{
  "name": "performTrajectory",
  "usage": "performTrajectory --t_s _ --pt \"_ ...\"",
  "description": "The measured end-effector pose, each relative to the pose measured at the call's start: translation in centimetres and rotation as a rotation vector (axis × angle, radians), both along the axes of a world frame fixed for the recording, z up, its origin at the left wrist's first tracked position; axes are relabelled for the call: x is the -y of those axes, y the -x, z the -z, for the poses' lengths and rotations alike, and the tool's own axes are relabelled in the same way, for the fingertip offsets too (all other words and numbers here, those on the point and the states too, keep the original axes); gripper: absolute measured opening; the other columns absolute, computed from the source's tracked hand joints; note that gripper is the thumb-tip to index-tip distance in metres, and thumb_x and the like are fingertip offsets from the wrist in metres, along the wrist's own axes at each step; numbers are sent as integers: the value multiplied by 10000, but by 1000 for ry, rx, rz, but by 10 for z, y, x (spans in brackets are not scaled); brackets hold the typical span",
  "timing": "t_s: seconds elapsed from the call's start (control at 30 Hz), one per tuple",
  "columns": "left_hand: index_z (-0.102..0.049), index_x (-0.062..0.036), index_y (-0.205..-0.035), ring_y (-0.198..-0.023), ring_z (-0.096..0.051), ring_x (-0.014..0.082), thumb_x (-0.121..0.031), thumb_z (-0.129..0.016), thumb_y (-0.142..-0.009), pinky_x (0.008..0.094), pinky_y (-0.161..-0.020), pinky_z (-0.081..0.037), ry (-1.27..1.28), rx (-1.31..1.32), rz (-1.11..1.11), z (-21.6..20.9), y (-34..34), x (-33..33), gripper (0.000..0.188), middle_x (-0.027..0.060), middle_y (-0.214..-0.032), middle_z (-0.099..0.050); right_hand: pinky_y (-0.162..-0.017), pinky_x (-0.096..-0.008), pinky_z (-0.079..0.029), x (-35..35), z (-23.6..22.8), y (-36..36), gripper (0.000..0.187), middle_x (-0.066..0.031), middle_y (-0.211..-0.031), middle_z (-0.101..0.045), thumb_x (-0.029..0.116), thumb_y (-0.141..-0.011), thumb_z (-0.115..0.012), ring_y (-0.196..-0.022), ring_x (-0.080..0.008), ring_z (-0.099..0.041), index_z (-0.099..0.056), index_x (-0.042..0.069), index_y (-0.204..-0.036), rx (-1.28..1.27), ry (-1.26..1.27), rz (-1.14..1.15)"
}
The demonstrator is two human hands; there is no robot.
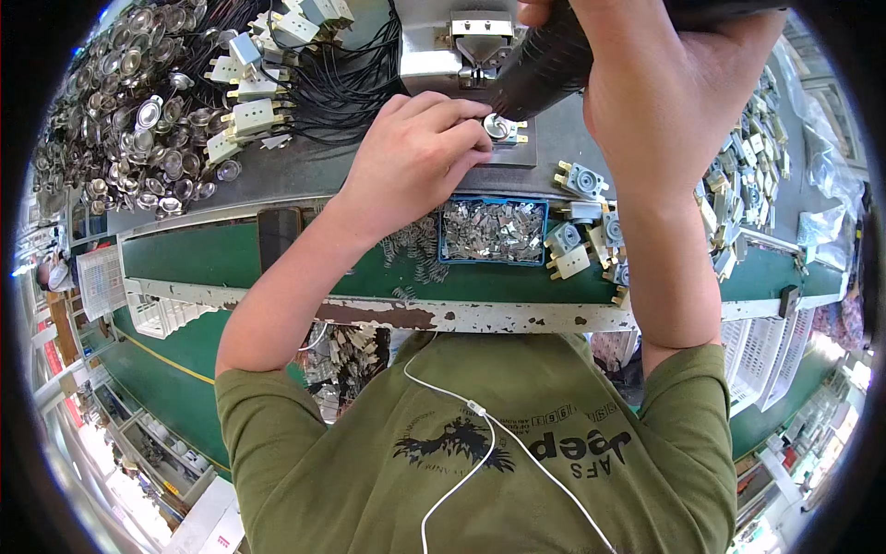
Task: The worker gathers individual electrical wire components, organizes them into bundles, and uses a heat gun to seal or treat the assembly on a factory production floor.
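Observation:
My left hand [420,152] reaches in from the left, its thumb and index finger closed on a small grey-white electrical part with brass tabs and a round shiny metal cap [499,127]. That part rests on a metal block in front of a steel fixture [480,42]. My right hand [660,106] is raised close to the camera, closed around a thick black tool with a ribbed body [549,65]. The tool's narrow end comes down beside the metal cap; whether it touches is hard to tell. Most of my right fingers are hidden behind the tool and the hand.
A blue tray [447,231] of small metal clips stands before me, with loose springs [411,247] beside it. To the left lie many metal caps [138,120] and parts with black wires [254,117]. More grey-white parts [580,180] are on the right. A dark phone-like slab [279,235] lies left.

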State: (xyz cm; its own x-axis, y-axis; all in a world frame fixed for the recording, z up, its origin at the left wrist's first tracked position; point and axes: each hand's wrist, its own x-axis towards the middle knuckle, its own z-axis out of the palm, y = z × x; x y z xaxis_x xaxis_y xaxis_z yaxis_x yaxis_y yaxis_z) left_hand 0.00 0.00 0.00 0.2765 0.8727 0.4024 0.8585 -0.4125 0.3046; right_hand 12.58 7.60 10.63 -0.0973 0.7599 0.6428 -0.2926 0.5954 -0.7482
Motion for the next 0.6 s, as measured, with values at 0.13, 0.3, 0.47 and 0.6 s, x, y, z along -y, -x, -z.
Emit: performTrajectory --t_s 0.13,0.3,0.47,0.6 --pt "-643 -134 -899 -979 -618 205 -115 -712 -787 365 -807 -448 -99 -69 -49 0 -7 -1 133 1 -1070 -658 -622 -227 -553 0 0 -5 545 -117 -939 -703 7 -871 -731 -708 -146 -685 -443 -22 -1333 8 9 -8" --pt "-643 -142 -907 -977 -610 193 -92 -680 -727 363 -809 -449 -186 -203 -23 -3 -5 -1 190 -3 -1093 -639 -613 -228 -550 -2 2 -11 502 -114 -930 -703 7 -868 -734 -696 -142 -680 -471 -25 -1295 20 33 -26" --pt "-659 -139 -936 -1043 -580 193 -80 -660 -713 363 -849 -439 -144 -220 3 -3 -10 4 231 14 -1153 -607 -603 -230 -547 -8 4 -19 459 -111 -921 -703 7 -865 -738 -683 -138 -675 -500 -28 -1257 40 61 -27" --pt "-671 -136 -950 -1064 -568 194 -80 -654 -716 361 -869 -431 -101 -182 -50 -5 -18 14 241 14 -1148 -599 -596 -230 -545 -10 4 -22 425 -108 -913 -702 7 -863 -741 -673 -135 -670 -522 -30 -1226 54 78 -33"
